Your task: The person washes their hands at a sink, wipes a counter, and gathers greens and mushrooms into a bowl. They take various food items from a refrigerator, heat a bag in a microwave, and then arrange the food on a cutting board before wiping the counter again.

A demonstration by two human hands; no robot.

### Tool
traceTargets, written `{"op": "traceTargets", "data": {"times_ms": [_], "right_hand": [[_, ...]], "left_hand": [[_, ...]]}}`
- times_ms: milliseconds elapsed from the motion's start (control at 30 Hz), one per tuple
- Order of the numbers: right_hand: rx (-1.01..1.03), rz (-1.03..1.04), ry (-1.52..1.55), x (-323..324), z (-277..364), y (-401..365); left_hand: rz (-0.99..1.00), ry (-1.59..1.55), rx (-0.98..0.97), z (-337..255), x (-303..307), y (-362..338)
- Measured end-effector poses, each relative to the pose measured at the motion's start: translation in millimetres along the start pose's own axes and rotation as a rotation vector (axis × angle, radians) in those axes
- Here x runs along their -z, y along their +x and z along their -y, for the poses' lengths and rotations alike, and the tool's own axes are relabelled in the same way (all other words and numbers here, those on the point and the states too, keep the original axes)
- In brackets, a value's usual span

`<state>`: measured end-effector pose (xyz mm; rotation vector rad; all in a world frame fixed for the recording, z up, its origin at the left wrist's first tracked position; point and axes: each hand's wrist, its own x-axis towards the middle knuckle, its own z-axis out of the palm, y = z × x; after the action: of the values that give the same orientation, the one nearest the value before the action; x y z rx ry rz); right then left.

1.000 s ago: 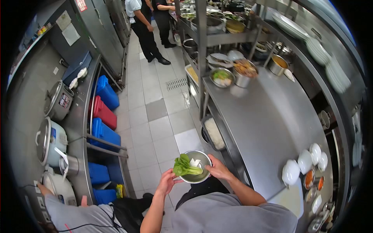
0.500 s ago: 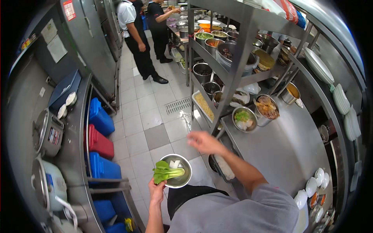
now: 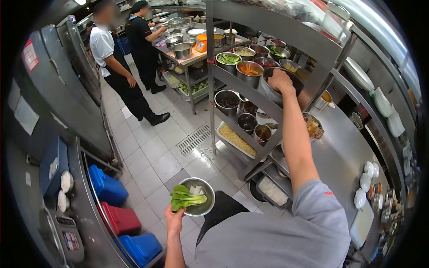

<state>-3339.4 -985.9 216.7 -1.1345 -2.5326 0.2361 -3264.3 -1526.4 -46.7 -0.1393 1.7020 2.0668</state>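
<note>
My left hand (image 3: pixel 174 219) grips the rim of a small metal bowl (image 3: pixel 209 206), low in front of my body. In that bowl lie a green bok choy (image 3: pixel 182 197), its leaves over the left rim, and a few white chunks (image 3: pixel 195 190). My right arm stretches out to the shelf rack, and my right hand (image 3: pixel 281 81) dips into the mouth of a large metal pot (image 3: pixel 269 91). Its fingers point down and are mostly hidden, so whether they hold anything does not show. Beside that pot stand a pot of orange shreds (image 3: pixel 249 69) and a pot of green vegetable pieces (image 3: pixel 228 58).
The steel rack (image 3: pixel 250 91) carries several pots and a tray of yellow strips (image 3: pixel 237 140). Right of it runs a steel counter (image 3: pixel 342 147). Blue and red bins (image 3: pixel 119 218) stand left. Two people (image 3: pixel 117 67) stand beyond a floor drain (image 3: pixel 194 139).
My right hand has moved from above the floor forward and right into the large pot on the rack. The view has shifted, while my left hand keeps the bowl with the bok choy.
</note>
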Motion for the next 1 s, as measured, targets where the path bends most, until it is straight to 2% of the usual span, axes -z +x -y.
{"op": "traceTargets", "data": {"times_ms": [67,167,200,267,333,367,467,500,667,700,767,967,1000], "right_hand": [[-0.017,0.224,0.034,-27.4,-14.8,30.0],[0.031,0.340,-0.023,-24.3,-22.9,31.3],[-0.027,0.283,-0.003,-5.3,-2.5,5.5],[-0.150,0.340,-0.019,7.0,13.6,-8.7],[-0.064,0.208,-0.052,-4.8,7.9,-20.6],[-0.053,0.241,-0.066,-5.2,10.0,-25.1],[-0.189,0.307,-0.084,-6.4,15.2,-23.0],[-0.233,0.203,-0.096,-8.8,22.5,-28.0],[-0.232,0.198,-0.074,-16.5,18.5,-20.6],[-0.230,0.214,-0.083,-13.2,22.7,-20.0],[-0.434,0.380,-0.135,-5.1,31.6,-15.3],[-0.318,0.101,-0.024,-12.7,12.1,-22.4],[-0.248,-0.063,-0.026,-25.4,-16.2,-20.6]], "left_hand": [[-0.001,-0.016,0.006,-2.3,10.6,22.6],[0.011,0.036,0.044,-6.8,24.0,56.7],[0.030,0.019,0.051,-10.6,26.8,66.5],[0.044,0.004,0.073,-18.4,36.7,87.0],[0.052,0.018,0.087,-29.4,49.4,114.0],[0.048,0.031,0.089,-32.8,59.0,128.6],[0.019,0.027,0.100,-50.3,81.2,170.3],[-0.001,0.019,0.108,-61.9,87.2,179.3],[0.016,0.095,0.134,-89.0,131.0,243.9],[0.008,0.094,0.150,-90.7,139.6,257.1],[0.068,0.130,0.108,-95.0,150.8,285.6],[0.096,0.139,0.153,-126.7,141.3,355.0],[0.126,0.150,0.153,-130.3,141.7,367.1]]}}
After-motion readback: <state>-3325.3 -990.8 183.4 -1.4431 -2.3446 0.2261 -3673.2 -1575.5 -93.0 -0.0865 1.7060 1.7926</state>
